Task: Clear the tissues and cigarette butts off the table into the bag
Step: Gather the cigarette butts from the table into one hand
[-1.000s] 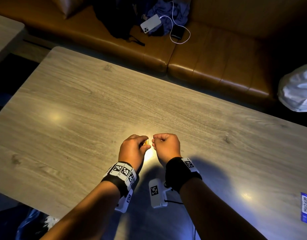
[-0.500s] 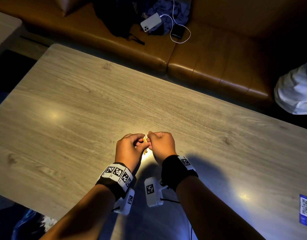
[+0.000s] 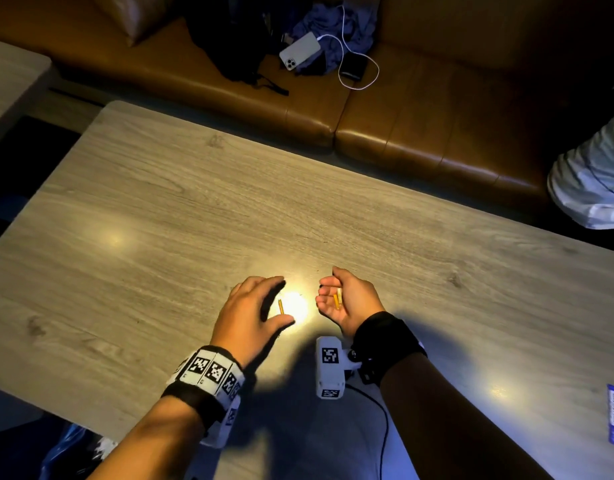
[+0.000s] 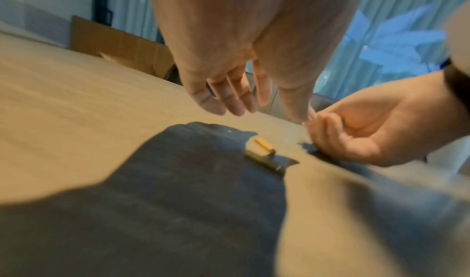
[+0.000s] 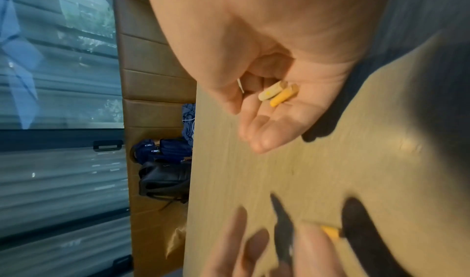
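Our right grip (image 3: 347, 299) cups two cigarette butts (image 5: 277, 93) palm-up; our left grip (image 3: 253, 311) hangs spread, holding nothing, above another butt (image 3: 281, 306) on the counter (image 3: 160, 220).

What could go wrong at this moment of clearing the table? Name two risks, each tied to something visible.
1. The right hand is palm-up and only loosely cupped, so its two cigarette butts could roll off.
2. One orange butt lies on the table under the spread left hand; it is small and partly in shadow, so the fingers might miss it or flick it away.
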`<move>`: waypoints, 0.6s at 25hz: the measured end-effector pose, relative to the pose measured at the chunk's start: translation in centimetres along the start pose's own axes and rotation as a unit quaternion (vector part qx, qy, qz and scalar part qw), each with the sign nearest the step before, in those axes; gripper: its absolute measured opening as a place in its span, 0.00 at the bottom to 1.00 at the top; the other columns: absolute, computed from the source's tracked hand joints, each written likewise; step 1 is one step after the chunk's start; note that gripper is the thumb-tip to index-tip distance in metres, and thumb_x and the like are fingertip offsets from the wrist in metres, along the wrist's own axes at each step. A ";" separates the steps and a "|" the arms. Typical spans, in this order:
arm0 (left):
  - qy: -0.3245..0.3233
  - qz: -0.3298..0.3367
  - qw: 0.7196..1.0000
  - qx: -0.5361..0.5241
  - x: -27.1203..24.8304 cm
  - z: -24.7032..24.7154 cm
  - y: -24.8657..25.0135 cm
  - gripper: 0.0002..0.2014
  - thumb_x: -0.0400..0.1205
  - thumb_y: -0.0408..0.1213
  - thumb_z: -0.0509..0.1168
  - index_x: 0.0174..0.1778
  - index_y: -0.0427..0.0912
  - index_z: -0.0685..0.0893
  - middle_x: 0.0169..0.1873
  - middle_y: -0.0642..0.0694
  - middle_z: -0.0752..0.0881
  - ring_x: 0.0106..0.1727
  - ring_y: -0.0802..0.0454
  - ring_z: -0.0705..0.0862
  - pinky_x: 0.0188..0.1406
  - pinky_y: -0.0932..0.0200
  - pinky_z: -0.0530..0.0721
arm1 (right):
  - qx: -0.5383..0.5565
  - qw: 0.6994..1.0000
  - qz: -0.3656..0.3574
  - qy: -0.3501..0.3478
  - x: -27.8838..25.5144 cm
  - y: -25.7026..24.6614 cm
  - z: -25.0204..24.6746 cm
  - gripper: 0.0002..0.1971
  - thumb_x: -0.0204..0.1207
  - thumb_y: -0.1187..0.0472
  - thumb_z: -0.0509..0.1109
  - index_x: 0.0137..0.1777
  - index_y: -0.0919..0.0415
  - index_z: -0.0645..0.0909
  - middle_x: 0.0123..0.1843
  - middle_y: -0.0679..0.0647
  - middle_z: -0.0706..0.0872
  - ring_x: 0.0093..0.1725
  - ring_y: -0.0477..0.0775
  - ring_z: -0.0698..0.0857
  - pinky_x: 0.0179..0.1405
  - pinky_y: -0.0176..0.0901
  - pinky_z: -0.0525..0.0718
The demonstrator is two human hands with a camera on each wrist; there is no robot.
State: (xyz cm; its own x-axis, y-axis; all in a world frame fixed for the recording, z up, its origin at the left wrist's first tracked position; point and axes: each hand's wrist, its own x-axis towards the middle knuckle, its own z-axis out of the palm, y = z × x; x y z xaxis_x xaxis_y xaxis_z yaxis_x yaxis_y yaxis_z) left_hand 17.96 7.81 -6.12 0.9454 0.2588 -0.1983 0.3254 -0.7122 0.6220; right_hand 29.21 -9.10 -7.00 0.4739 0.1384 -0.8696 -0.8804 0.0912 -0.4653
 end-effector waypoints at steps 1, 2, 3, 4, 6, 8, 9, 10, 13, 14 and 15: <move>-0.028 -0.006 0.999 0.034 -0.3 0.0 -0.8 0.32 0.69 0.52 0.79 0.69 0.59 0.78 0.58 0.57 0.80 0.63 0.54 0.76 0.62 0.59 0.76 | 0.002 1.000 -0.004 -0.002 0.0 0.1 -0.8 0.18 0.82 0.52 0.67 0.42 0.68 0.85 0.29 0.59 0.85 0.26 0.56 0.85 0.27 0.43 0.86; -0.048 -0.007 0.997 0.066 -0.5 0.1 -1.4 0.31 0.69 0.52 0.79 0.68 0.58 0.78 0.59 0.56 0.80 0.64 0.52 0.77 0.61 0.58 0.77 | 0.007 1.000 -0.006 -0.009 0.0 0.2 -1.4 0.18 0.82 0.51 0.67 0.43 0.69 0.85 0.30 0.60 0.85 0.26 0.57 0.86 0.27 0.43 0.86; -0.055 -0.004 0.995 0.086 -0.5 0.3 -1.6 0.28 0.70 0.51 0.78 0.66 0.58 0.79 0.57 0.55 0.80 0.63 0.51 0.78 0.60 0.57 0.78 | 0.014 1.000 -0.008 -0.019 -0.1 0.4 -1.8 0.18 0.82 0.51 0.67 0.44 0.69 0.85 0.31 0.61 0.86 0.27 0.57 0.86 0.27 0.44 0.86; -0.051 -0.003 0.995 0.092 -0.4 0.5 -1.7 0.24 0.71 0.50 0.78 0.63 0.57 0.81 0.55 0.55 0.80 0.61 0.50 0.79 0.58 0.57 0.79 | 0.019 0.999 -0.014 -0.026 -0.1 0.7 -2.2 0.18 0.82 0.51 0.67 0.45 0.69 0.85 0.32 0.62 0.86 0.28 0.58 0.87 0.27 0.44 0.86; -0.024 -0.016 0.997 0.071 0.0 0.8 -1.6 0.20 0.71 0.49 0.78 0.58 0.56 0.83 0.51 0.54 0.82 0.55 0.50 0.82 0.53 0.54 0.83 | 0.030 0.998 -0.032 -0.036 -0.3 1.3 -2.8 0.19 0.83 0.51 0.67 0.47 0.70 0.85 0.34 0.63 0.87 0.31 0.60 0.88 0.27 0.45 0.86; -0.001 -0.034 0.998 0.053 -0.2 0.8 -1.8 0.18 0.71 0.51 0.78 0.55 0.56 0.84 0.48 0.55 0.81 0.50 0.52 0.82 0.49 0.52 0.85 | 0.041 0.997 -0.046 -0.042 -0.5 1.4 -3.1 0.19 0.83 0.51 0.68 0.48 0.71 0.85 0.35 0.64 0.87 0.33 0.62 0.89 0.30 0.46 0.87; 0.003 -0.036 0.998 0.058 -0.4 0.8 -1.9 0.17 0.71 0.51 0.77 0.55 0.56 0.84 0.48 0.56 0.81 0.49 0.53 0.82 0.48 0.52 0.85 | 0.046 0.997 -0.048 -0.045 -0.5 1.3 -3.1 0.19 0.83 0.51 0.68 0.48 0.71 0.85 0.36 0.65 0.88 0.34 0.62 0.90 0.31 0.47 0.88; 0.005 -0.037 0.997 0.066 -0.7 0.8 -2.0 0.17 0.72 0.51 0.77 0.54 0.55 0.84 0.48 0.56 0.81 0.50 0.53 0.82 0.49 0.53 0.85 | 0.049 0.997 -0.048 -0.047 -0.6 1.2 -3.1 0.20 0.83 0.51 0.68 0.48 0.71 0.85 0.36 0.65 0.88 0.35 0.62 0.90 0.31 0.47 0.88; 0.028 -0.052 0.998 0.039 -1.1 0.1 -2.4 0.16 0.70 0.50 0.79 0.51 0.53 0.85 0.48 0.57 0.82 0.49 0.55 0.83 0.49 0.56 0.85 | 0.055 0.996 -0.046 -0.049 -0.6 0.9 -2.9 0.19 0.83 0.51 0.67 0.48 0.71 0.85 0.36 0.65 0.88 0.35 0.62 0.90 0.31 0.46 0.88; 0.046 -0.062 0.997 0.010 -1.4 -0.4 -2.6 0.15 0.70 0.48 0.80 0.50 0.53 0.86 0.47 0.58 0.83 0.48 0.58 0.83 0.49 0.59 0.84 | 0.057 0.996 -0.047 -0.049 -0.5 0.9 -2.9 0.19 0.83 0.51 0.67 0.49 0.71 0.85 0.36 0.65 0.88 0.35 0.62 0.90 0.31 0.46 0.88; 0.069 -0.077 0.995 -0.018 -1.8 -1.1 -2.8 0.15 0.70 0.46 0.80 0.49 0.53 0.86 0.46 0.58 0.83 0.47 0.61 0.84 0.48 0.63 0.83 | 0.059 0.996 -0.047 -0.050 -0.5 0.9 -2.9 0.19 0.83 0.51 0.67 0.49 0.71 0.85 0.36 0.65 0.88 0.35 0.62 0.90 0.31 0.46 0.88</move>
State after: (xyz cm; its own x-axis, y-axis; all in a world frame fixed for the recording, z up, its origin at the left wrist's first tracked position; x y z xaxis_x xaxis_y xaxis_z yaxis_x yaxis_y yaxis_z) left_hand 15.30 10.07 -6.69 0.8722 0.4509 -0.1894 0.4624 -0.6339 0.6200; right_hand 28.18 -11.98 -7.47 0.5590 0.2214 -0.7991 -0.8267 0.2228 -0.5166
